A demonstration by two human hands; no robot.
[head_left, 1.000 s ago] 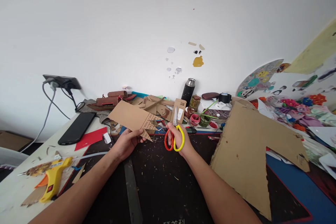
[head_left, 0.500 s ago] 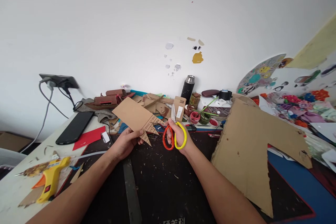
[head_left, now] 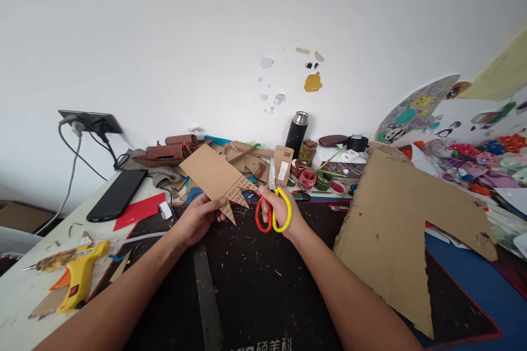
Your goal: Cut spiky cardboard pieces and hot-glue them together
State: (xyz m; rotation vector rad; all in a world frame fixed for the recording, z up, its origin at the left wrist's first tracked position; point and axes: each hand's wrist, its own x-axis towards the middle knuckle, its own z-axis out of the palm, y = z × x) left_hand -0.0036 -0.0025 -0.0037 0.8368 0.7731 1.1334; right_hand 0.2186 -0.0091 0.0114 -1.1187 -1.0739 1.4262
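Between the thumb and fingers of my left hand is a piece of brown cardboard, tilted up. Its lower right edge is cut into pointed teeth and carries black printed characters. My right hand holds a pair of scissors with one red and one yellow handle loop. The blades point up and away from me, apart from the cardboard's plain middle. My right fingertips are close to the toothed edge; whether they touch it I cannot tell. Both hands are above a dark mat.
A metal ruler lies on the mat. On the left are a yellow glue gun, a black phone-like slab and red paper. A large cardboard sheet leans at the right. Paint jars and a black flask stand behind.
The view has shifted slightly. The cardboard piece has moved a little in my left hand's grip, and the scissors stay in my right hand, their blades slightly more visible.
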